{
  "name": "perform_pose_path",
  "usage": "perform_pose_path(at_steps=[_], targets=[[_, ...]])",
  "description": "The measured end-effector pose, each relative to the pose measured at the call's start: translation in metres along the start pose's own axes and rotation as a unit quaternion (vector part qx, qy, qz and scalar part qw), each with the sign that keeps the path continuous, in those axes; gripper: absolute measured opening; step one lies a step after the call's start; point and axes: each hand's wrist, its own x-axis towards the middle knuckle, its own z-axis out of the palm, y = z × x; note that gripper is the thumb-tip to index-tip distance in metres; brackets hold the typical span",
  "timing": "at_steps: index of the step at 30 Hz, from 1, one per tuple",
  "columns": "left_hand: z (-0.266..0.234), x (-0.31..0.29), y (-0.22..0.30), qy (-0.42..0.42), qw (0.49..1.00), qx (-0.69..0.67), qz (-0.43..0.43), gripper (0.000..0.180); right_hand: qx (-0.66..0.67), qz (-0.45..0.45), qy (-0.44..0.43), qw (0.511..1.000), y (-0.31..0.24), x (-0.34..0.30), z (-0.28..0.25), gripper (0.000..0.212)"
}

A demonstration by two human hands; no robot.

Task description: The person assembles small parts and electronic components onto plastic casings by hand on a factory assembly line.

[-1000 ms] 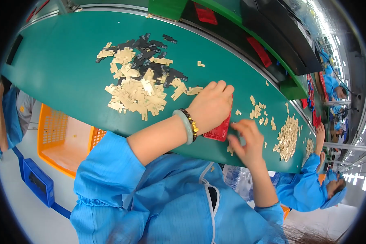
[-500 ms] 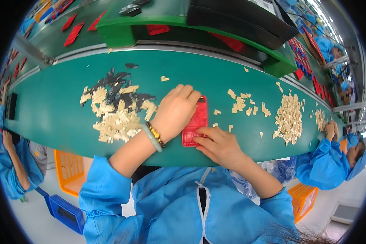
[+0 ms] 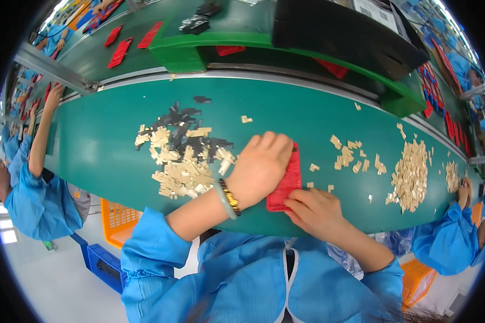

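Observation:
A flat rectangular red plastic case (image 3: 290, 180) lies on the green tabletop in front of me. My left hand (image 3: 265, 168), with a beaded and a pale green bracelet at its wrist, covers the case's upper left side, fingers curled closed at its upper end. At the lower right corner, the thumb and fingers of my right hand (image 3: 319, 213) are closed on its edge. Whether a small piece sits under my left fingertips is hidden. Left of my hands lies a pile of cream-coloured small flat pieces (image 3: 186, 173), mixed with black flat pieces (image 3: 172, 121).
Loose cream pieces and a larger cream pile (image 3: 409, 175) lie to the right. Beyond the table's far edge stand a green raised shelf (image 3: 221, 41) carrying a black box (image 3: 345, 40), and a belt with red cases (image 3: 120, 52). Co-workers sit at both sides; an orange crate (image 3: 118, 222) stands below left.
The whole view has shifted, so the table appears farther right and lower. Both my hands stay on the red case. The co-worker at left now has an arm stretched toward the belt.

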Motion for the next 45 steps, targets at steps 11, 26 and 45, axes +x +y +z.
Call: perform_pose_path(at_steps=[11, 26, 45], targets=[[-0.079, -0.034, -0.099, 0.068, 0.966, -0.083, -0.236, 0.013, -0.258, 0.258, -0.03, 0.931, 0.231, 0.137, -0.004, 0.05], [-0.085, -0.06, -0.095, 0.017, 0.95, -0.112, -0.291, 0.007, -0.092, -0.067, -0.052, 0.992, 0.014, 0.023, -0.019, 0.047], [-0.054, -0.042, 0.036, 0.044, 0.767, -0.574, -0.284, 0.005, 0.28, 0.122, 0.229, 0.924, -0.015, 0.045, -0.023, 0.023]])
